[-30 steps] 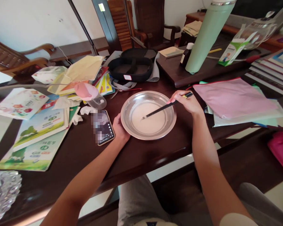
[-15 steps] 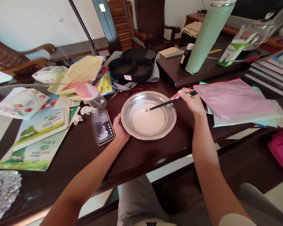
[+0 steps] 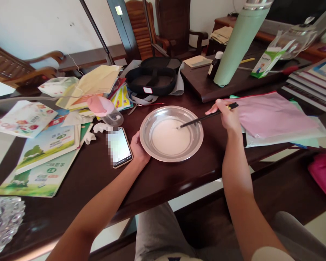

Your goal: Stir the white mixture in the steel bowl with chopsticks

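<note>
A round stainless steel basin [image 3: 197, 143] stands on the dark wooden table, holding a milky white liquid [image 3: 167, 139]. My left hand [image 3: 139, 149] grips the basin's left rim, thumb on the near side and the other fingers mostly hidden beneath it. In my right hand [image 3: 226, 114] is a pair of black chopsticks [image 3: 203, 118], held closed around their upper end to the right of the basin. Their tips dip into the liquid right of its middle. Just left of my left hand lies a phone [image 3: 120, 146] with its screen lit.
Left of the phone are crumpled tissues [image 3: 90, 137], a pink-lidded bottle [image 3: 104, 110] and workbooks [image 3: 47, 148]. Behind the basin sits an open black case [image 3: 152, 79]. A pink zip pouch [image 3: 268, 114] lies right of my right hand; a tall green flask [image 3: 239, 47] stands behind it.
My right hand has shifted right, drawing the chopstick tips rightward through the liquid. The left hand and basin stay in place. The phone screen has changed to a brighter picture.
</note>
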Motion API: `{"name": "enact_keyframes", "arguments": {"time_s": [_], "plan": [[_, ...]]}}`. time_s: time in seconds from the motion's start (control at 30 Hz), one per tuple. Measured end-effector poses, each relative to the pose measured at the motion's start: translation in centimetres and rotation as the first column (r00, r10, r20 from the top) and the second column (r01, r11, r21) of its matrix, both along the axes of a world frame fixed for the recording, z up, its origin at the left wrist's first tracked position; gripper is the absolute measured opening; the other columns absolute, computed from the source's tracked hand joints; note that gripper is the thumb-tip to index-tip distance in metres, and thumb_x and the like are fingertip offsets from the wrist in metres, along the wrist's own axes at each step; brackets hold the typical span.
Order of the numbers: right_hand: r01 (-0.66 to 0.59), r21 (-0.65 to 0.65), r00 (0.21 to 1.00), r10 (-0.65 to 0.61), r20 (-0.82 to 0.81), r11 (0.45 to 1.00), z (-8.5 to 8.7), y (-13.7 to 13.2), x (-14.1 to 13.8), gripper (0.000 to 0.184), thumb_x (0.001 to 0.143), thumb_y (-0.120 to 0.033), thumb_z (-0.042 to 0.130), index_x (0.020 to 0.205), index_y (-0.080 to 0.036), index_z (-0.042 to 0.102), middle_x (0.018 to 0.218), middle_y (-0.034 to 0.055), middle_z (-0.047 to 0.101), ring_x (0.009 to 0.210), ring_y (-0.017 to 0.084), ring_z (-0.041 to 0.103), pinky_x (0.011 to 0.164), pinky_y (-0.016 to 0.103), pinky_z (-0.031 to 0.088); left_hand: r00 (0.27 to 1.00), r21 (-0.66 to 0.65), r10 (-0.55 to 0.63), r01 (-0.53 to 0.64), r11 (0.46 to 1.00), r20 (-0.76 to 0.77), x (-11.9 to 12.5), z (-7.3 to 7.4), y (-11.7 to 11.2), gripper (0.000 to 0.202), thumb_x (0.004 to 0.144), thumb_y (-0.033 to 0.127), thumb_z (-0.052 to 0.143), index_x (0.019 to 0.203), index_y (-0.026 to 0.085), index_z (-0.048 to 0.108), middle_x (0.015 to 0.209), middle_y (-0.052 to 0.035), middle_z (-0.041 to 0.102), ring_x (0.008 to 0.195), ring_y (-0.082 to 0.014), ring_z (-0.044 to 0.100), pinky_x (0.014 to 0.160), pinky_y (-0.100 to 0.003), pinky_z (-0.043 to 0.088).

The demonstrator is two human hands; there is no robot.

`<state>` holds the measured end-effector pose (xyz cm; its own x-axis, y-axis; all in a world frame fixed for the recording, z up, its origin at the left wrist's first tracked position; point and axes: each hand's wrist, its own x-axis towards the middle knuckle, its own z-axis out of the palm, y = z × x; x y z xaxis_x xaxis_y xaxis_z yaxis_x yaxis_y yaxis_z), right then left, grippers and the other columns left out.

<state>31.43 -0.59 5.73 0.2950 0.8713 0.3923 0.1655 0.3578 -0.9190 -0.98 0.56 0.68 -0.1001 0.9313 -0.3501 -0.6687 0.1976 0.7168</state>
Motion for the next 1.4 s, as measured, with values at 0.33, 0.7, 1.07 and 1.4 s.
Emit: {"name": "enact_keyframes", "arguments": {"time_s": [0.33,0.7,1.07,1.4], "plan": [[-0.117,-0.079,0.989,0.123,0.077,0.990,0.5,0.1,-1.3,0.053,0.081,-0.078,0.081,0.066,-0.028,0.075,0.071,0.0031,0.080,0.079,0.027,0.080,0.090,0.044,0.062,1.000,0.005,0.004,-0.004,1.000,0.001,0.0,0.0,0.0,0.026,0.082,0.042,0.076,0.064,0.023,0.070,0.071,-0.0010,0.077,0.071,-0.0222,0.072,0.084,-0.037,0.060],[-0.225,-0.110,0.967,0.236,0.093,0.968,0.3,0.2,-1.6,0.051,0.080,-0.077,0.083,0.068,-0.028,0.078,0.071,0.0036,0.081,0.081,0.027,0.080,0.089,0.043,0.063,1.000,-0.007,-0.006,0.006,1.000,0.008,0.0,-0.2,0.1,0.024,0.081,0.043,0.075,0.069,0.023,0.074,0.074,-0.0024,0.078,0.087,-0.0272,0.077,0.091,-0.040,0.060],[-0.260,-0.102,0.960,0.268,0.075,0.960,0.1,0.1,-1.5,0.050,0.082,-0.075,0.082,0.068,-0.028,0.079,0.072,0.0037,0.081,0.077,0.027,0.080,0.087,0.043,0.062,1.000,-0.005,-0.009,0.009,1.000,0.016,0.1,0.0,0.0,0.023,0.080,0.043,0.076,0.070,0.023,0.075,0.076,-0.0030,0.079,0.091,-0.0291,0.078,0.094,-0.041,0.060],[-0.212,-0.085,0.976,0.216,0.035,0.974,-0.1,0.1,-1.0,0.056,0.083,-0.077,0.080,0.060,-0.026,0.073,0.065,0.0036,0.077,0.072,0.025,0.078,0.081,0.040,0.062,0.999,-0.006,0.005,-0.005,1.000,0.032,0.2,0.2,-0.1,0.022,0.080,0.040,0.073,0.069,0.022,0.075,0.074,-0.0020,0.079,0.083,-0.0265,0.076,0.095,-0.042,0.061]]}}
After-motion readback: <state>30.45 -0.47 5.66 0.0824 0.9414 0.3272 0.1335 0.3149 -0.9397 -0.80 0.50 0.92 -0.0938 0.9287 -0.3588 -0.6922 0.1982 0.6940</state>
